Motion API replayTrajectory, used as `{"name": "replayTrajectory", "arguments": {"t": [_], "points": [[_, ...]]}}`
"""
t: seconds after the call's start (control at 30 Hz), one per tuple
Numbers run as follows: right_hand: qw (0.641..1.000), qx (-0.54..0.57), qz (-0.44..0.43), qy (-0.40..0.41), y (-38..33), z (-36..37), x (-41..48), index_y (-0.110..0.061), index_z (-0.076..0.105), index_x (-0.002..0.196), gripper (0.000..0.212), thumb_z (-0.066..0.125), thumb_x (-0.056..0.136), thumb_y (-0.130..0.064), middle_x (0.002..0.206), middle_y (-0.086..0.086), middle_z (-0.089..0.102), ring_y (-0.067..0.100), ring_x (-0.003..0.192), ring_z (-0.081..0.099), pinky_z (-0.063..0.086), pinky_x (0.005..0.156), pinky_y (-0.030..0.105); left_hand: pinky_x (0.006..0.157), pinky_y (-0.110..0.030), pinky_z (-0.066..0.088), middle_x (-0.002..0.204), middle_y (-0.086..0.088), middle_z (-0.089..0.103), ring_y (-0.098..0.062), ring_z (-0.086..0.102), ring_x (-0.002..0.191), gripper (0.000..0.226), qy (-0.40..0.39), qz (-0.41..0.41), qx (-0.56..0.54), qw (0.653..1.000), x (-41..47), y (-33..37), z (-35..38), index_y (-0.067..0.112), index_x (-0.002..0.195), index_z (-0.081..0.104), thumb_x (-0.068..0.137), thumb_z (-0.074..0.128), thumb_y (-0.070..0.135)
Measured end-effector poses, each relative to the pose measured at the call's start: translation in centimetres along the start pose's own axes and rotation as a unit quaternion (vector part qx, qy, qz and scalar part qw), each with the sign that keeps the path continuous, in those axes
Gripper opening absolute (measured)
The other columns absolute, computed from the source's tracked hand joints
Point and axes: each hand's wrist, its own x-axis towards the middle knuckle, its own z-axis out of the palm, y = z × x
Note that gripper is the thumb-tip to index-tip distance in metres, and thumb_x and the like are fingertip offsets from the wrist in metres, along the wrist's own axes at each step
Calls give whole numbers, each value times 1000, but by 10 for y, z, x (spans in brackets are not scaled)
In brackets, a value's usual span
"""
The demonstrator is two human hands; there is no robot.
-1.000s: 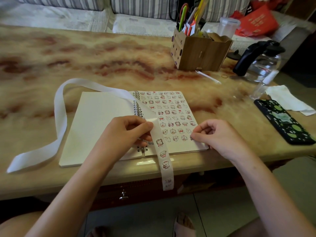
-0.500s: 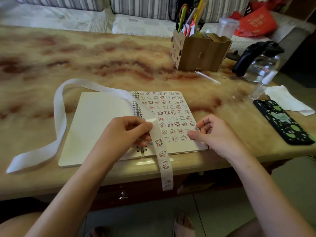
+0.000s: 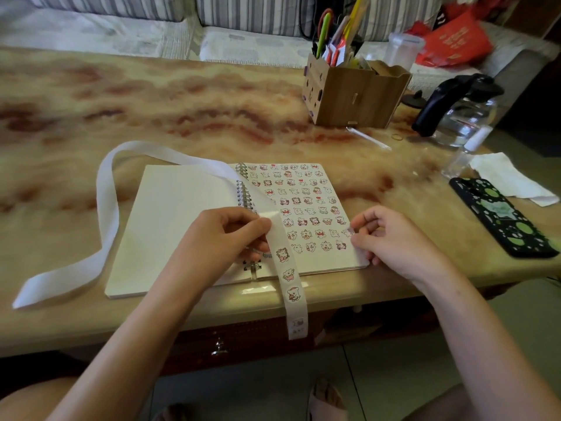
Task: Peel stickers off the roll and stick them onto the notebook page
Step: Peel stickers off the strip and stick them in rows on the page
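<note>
1. A person seated at a marble-patterned surface (image 3: 182,101) is filling a spiral notebook (image 3: 176,226) with small cartoon stickers. The right-hand page (image 3: 328,259) is already carrying rows of them almost to its bottom edge.
2. The left hand (image 3: 218,241) is pinching the sticker strip (image 3: 287,268) between thumb and curled fingers just beside the spiral binding. This is probably keeping the strip taut and the next stickers within reach.
3. The strip's loaded end is hanging over the front edge of the surface. The empty backing (image 3: 106,208) is looping away across the blank left page, well clear of the working page.
4. The right hand (image 3: 394,238) is closing thumb and forefinger on a single sticker (image 3: 348,231) at the right end of the second-lowest row. It seems to be setting the sticker into the free spot there, though whether the sticker is touching the paper yet cannot be told.
5. The job is looking far along, with only the last rows left to finish.
6. A wooden pen box (image 3: 349,95), a glass kettle (image 3: 461,117), a tissue (image 3: 510,177) and a phone (image 3: 501,220) are sitting well apart from the notebook.
</note>
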Motion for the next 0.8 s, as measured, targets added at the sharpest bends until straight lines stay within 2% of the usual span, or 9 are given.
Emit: {"name": "replayTrajectory", "arguments": {"t": [0.13,0.2,0.27,0.4,0.47,0.57,0.7,0.8], "points": [[997,4,-49,66,-3,0,-3,-23,61,83,13,64,85,-11,84,-3,61,13,66,54,42,62,24,54,-17,55,73,-9,73,-7,65,57,14,6,15,-6,1000,0,1,1,4,84,70,88,63,15],[992,30,-90,81,-12,4,-10,-24,63,83,8,64,87,-17,84,-6,65,7,67,57,46,58,20,53,-17,53,71,-8,73,-7,65,57,15,8,25,-11,1000,-1,1,1,3,85,70,88,62,15],[988,56,-130,62,-23,12,-18,-24,64,85,5,63,89,-21,83,-5,68,3,65,59,51,59,20,52,-17,52,69,-8,71,-7,64,56,16,9,35,-16,999,-1,2,1,2,85,70,89,61,15],[978,115,-172,-33,-38,34,-33,-24,66,84,2,68,84,-25,79,-1,72,9,70,65,54,65,29,54,-18,53,70,-10,69,-8,65,58,16,22,53,-22,998,-2,2,2,3,84,69,88,62,16],[975,118,-179,-64,-40,44,-37,-23,67,86,7,72,81,-24,80,-1,72,13,73,68,55,67,33,55,-19,54,69,-9,67,-9,66,60,15,31,62,-27,997,-2,2,2,3,85,69,88,62,16],[973,137,-174,-65,-40,50,-37,-20,68,88,13,75,78,-15,81,0,72,17,76,68,56,68,38,56,-18,53,71,-10,68,-10,66,61,15,40,73,-23,996,-3,2,2,4,86,70,88,62,17],[970,162,-175,-56,-40,49,-36,-21,70,84,15,75,78,-8,81,-1,72,16,77,68,55,63,27,56,-19,54,69,-8,68,-11,67,61,21,29,63,-33,997,-3,4,2,4,84,70,90,59,21],[968,179,-171,-48,-40,49,-37,-18,71,84,14,74,78,-6,82,3,73,20,78,69,57,66,28,58,-20,56,70,-9,71,-13,68,62,27,-6,46,-40,998,-4,5,3,3,82,71,91,57,25]]}}
